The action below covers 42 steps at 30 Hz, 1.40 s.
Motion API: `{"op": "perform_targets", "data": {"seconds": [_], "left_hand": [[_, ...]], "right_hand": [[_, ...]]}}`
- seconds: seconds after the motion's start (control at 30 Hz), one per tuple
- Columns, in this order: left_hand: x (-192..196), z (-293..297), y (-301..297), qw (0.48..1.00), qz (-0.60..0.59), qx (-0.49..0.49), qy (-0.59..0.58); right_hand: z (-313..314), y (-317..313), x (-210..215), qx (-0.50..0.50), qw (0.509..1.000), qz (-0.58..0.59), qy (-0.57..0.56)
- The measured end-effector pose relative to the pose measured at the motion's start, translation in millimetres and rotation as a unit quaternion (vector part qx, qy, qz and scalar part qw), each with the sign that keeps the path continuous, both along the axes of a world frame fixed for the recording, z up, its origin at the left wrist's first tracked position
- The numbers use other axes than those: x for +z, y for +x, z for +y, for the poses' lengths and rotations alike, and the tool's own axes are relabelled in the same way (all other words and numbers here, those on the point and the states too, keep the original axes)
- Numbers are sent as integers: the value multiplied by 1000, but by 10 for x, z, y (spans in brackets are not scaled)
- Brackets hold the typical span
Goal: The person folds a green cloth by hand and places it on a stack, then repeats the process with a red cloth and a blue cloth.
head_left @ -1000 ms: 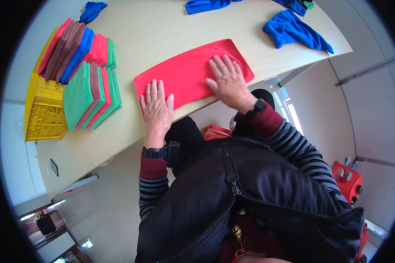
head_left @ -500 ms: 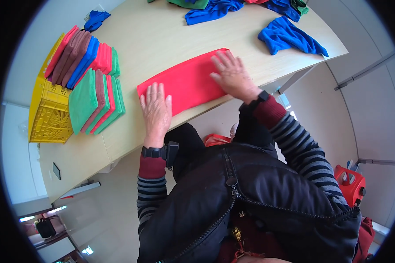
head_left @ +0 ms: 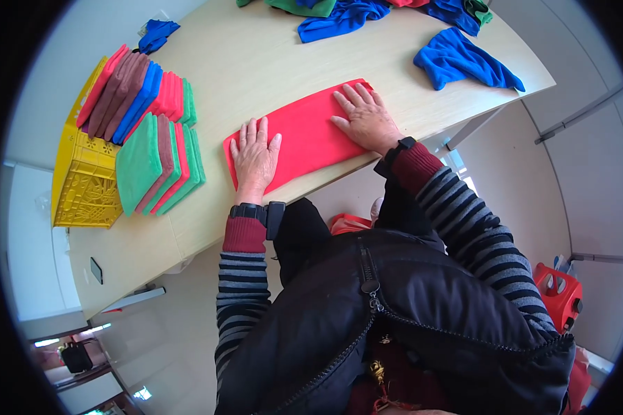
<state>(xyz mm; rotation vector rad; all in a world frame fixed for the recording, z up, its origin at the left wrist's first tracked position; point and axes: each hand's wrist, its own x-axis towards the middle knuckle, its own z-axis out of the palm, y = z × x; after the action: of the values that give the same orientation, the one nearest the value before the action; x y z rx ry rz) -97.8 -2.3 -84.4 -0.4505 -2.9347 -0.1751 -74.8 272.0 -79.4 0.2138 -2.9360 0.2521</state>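
A red cloth [head_left: 304, 135], folded into a long flat strip, lies near the front edge of the pale wooden table [head_left: 249, 76]. My left hand [head_left: 255, 158] rests flat on its left end, fingers stretched out. On the right end lies my right hand [head_left: 368, 122], palm down with its fingers spread. Neither hand grips the cloth. Left of the cloth stands a group of folded green, brown and red cloths [head_left: 160, 164] on edge, beside a yellow plastic crate [head_left: 86, 183].
More folded cloths [head_left: 128, 97] in red, brown and blue sit at the crate. A crumpled blue cloth [head_left: 464, 61] lies at the right, with a loose pile [head_left: 346, 17] at the far edge. A phone [head_left: 96, 270] lies at left. A red jug [head_left: 559, 297] stands on the floor.
My left hand has shifted slightly inward and up along the cloth. The right hand still lies on its right end, its fingers a little flatter. The whole view has moved slightly.
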Motion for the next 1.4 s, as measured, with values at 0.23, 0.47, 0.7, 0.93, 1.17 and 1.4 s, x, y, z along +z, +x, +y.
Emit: {"op": "perform_targets", "data": {"seconds": [0.23,0.47,0.7,0.93,1.17,1.4], "left_hand": [[-26,-371,104,996,-8,82,34],[-35,-664,389,986,27,160,31],[168,198,701,995,92,-20,24],[-56,-19,686,995,89,25,21],[-89,-449,646,990,79,110,33],[123,-405,607,987,72,139,33]], "right_hand": [[257,116,1,-54,999,2,-1],[33,361,115,-55,996,65,27],[-962,446,116,86,993,82,-27],[-752,456,-38,66,995,70,-34],[-36,504,-56,-26,997,73,-11],[726,583,-157,-150,982,100,54]]}}
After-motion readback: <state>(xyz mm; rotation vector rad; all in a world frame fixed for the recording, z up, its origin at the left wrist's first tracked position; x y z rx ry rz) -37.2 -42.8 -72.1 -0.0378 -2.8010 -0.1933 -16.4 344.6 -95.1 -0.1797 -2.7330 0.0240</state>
